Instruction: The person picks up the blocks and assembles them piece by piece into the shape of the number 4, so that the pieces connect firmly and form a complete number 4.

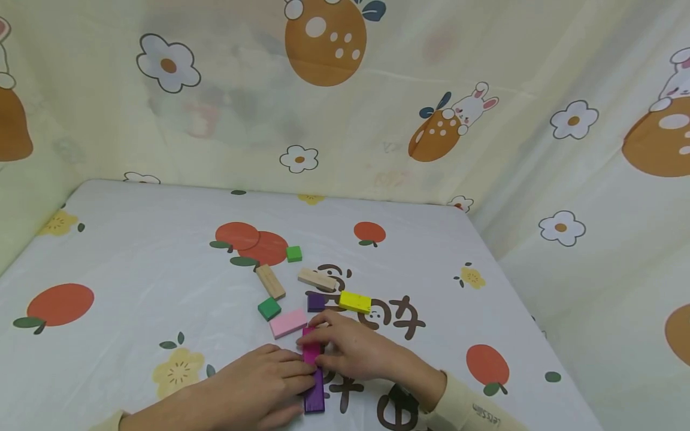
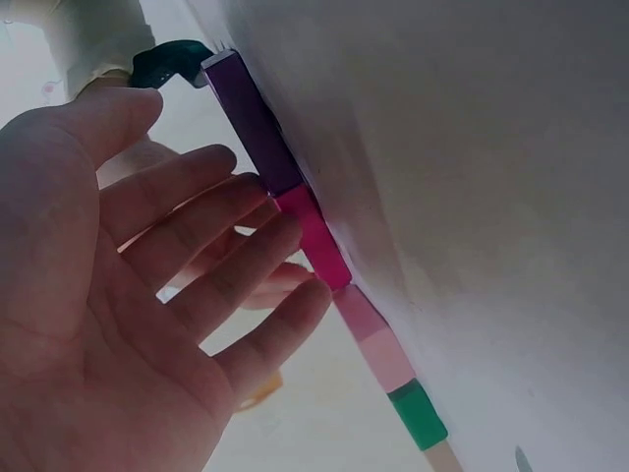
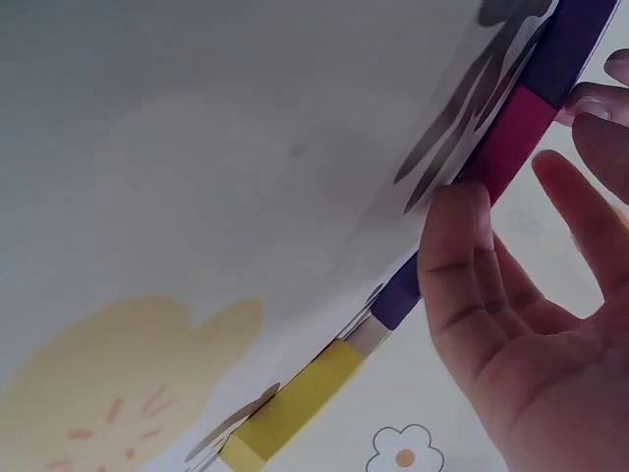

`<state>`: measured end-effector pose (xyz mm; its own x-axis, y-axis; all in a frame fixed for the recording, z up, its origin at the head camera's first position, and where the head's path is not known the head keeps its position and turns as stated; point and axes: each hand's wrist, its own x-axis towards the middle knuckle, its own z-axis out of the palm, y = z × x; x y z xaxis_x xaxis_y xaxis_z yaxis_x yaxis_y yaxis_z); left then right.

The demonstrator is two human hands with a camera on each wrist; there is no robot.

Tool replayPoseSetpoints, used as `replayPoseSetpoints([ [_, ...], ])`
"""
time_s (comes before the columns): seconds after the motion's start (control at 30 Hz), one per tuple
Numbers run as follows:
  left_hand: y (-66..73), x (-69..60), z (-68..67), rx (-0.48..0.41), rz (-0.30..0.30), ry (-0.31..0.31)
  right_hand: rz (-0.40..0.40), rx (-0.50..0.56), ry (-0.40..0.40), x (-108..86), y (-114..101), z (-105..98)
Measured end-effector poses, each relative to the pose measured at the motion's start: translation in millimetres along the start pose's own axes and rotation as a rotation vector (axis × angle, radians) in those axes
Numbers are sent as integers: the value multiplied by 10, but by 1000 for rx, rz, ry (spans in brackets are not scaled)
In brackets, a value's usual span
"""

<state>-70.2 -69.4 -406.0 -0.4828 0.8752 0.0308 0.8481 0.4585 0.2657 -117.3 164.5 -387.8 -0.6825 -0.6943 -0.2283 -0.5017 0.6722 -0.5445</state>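
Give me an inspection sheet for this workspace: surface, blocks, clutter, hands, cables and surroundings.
Surface: white tabletop covering, printed with fruit, flowers and dark lettering.
Job's things: magenta block end to end with long purple block; beyond them, pink block, dark green block, dark purple block, yellow block, two plain wood blocks, light green block.
Clutter: nothing seen.
Hands: left hand, fingers extended beside the magenta block; right hand grips the magenta block.
Cables: nothing seen.
Surroundings: cream fabric with flower and rabbit prints.
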Motion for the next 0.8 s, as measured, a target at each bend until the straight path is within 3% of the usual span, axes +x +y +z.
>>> replayPoseSetpoints([
  [0.27,7,3,-6,-4,-9,-6,-17,-40,-12,0,-1,19],
  [0.6,-2,5,-3,23,-82,-60,-24,-43,-19,-1,-21,8],
  [0.8,-19,-10,21,51,-86,-70,-49,-73,22,-9,-17,-13],
])
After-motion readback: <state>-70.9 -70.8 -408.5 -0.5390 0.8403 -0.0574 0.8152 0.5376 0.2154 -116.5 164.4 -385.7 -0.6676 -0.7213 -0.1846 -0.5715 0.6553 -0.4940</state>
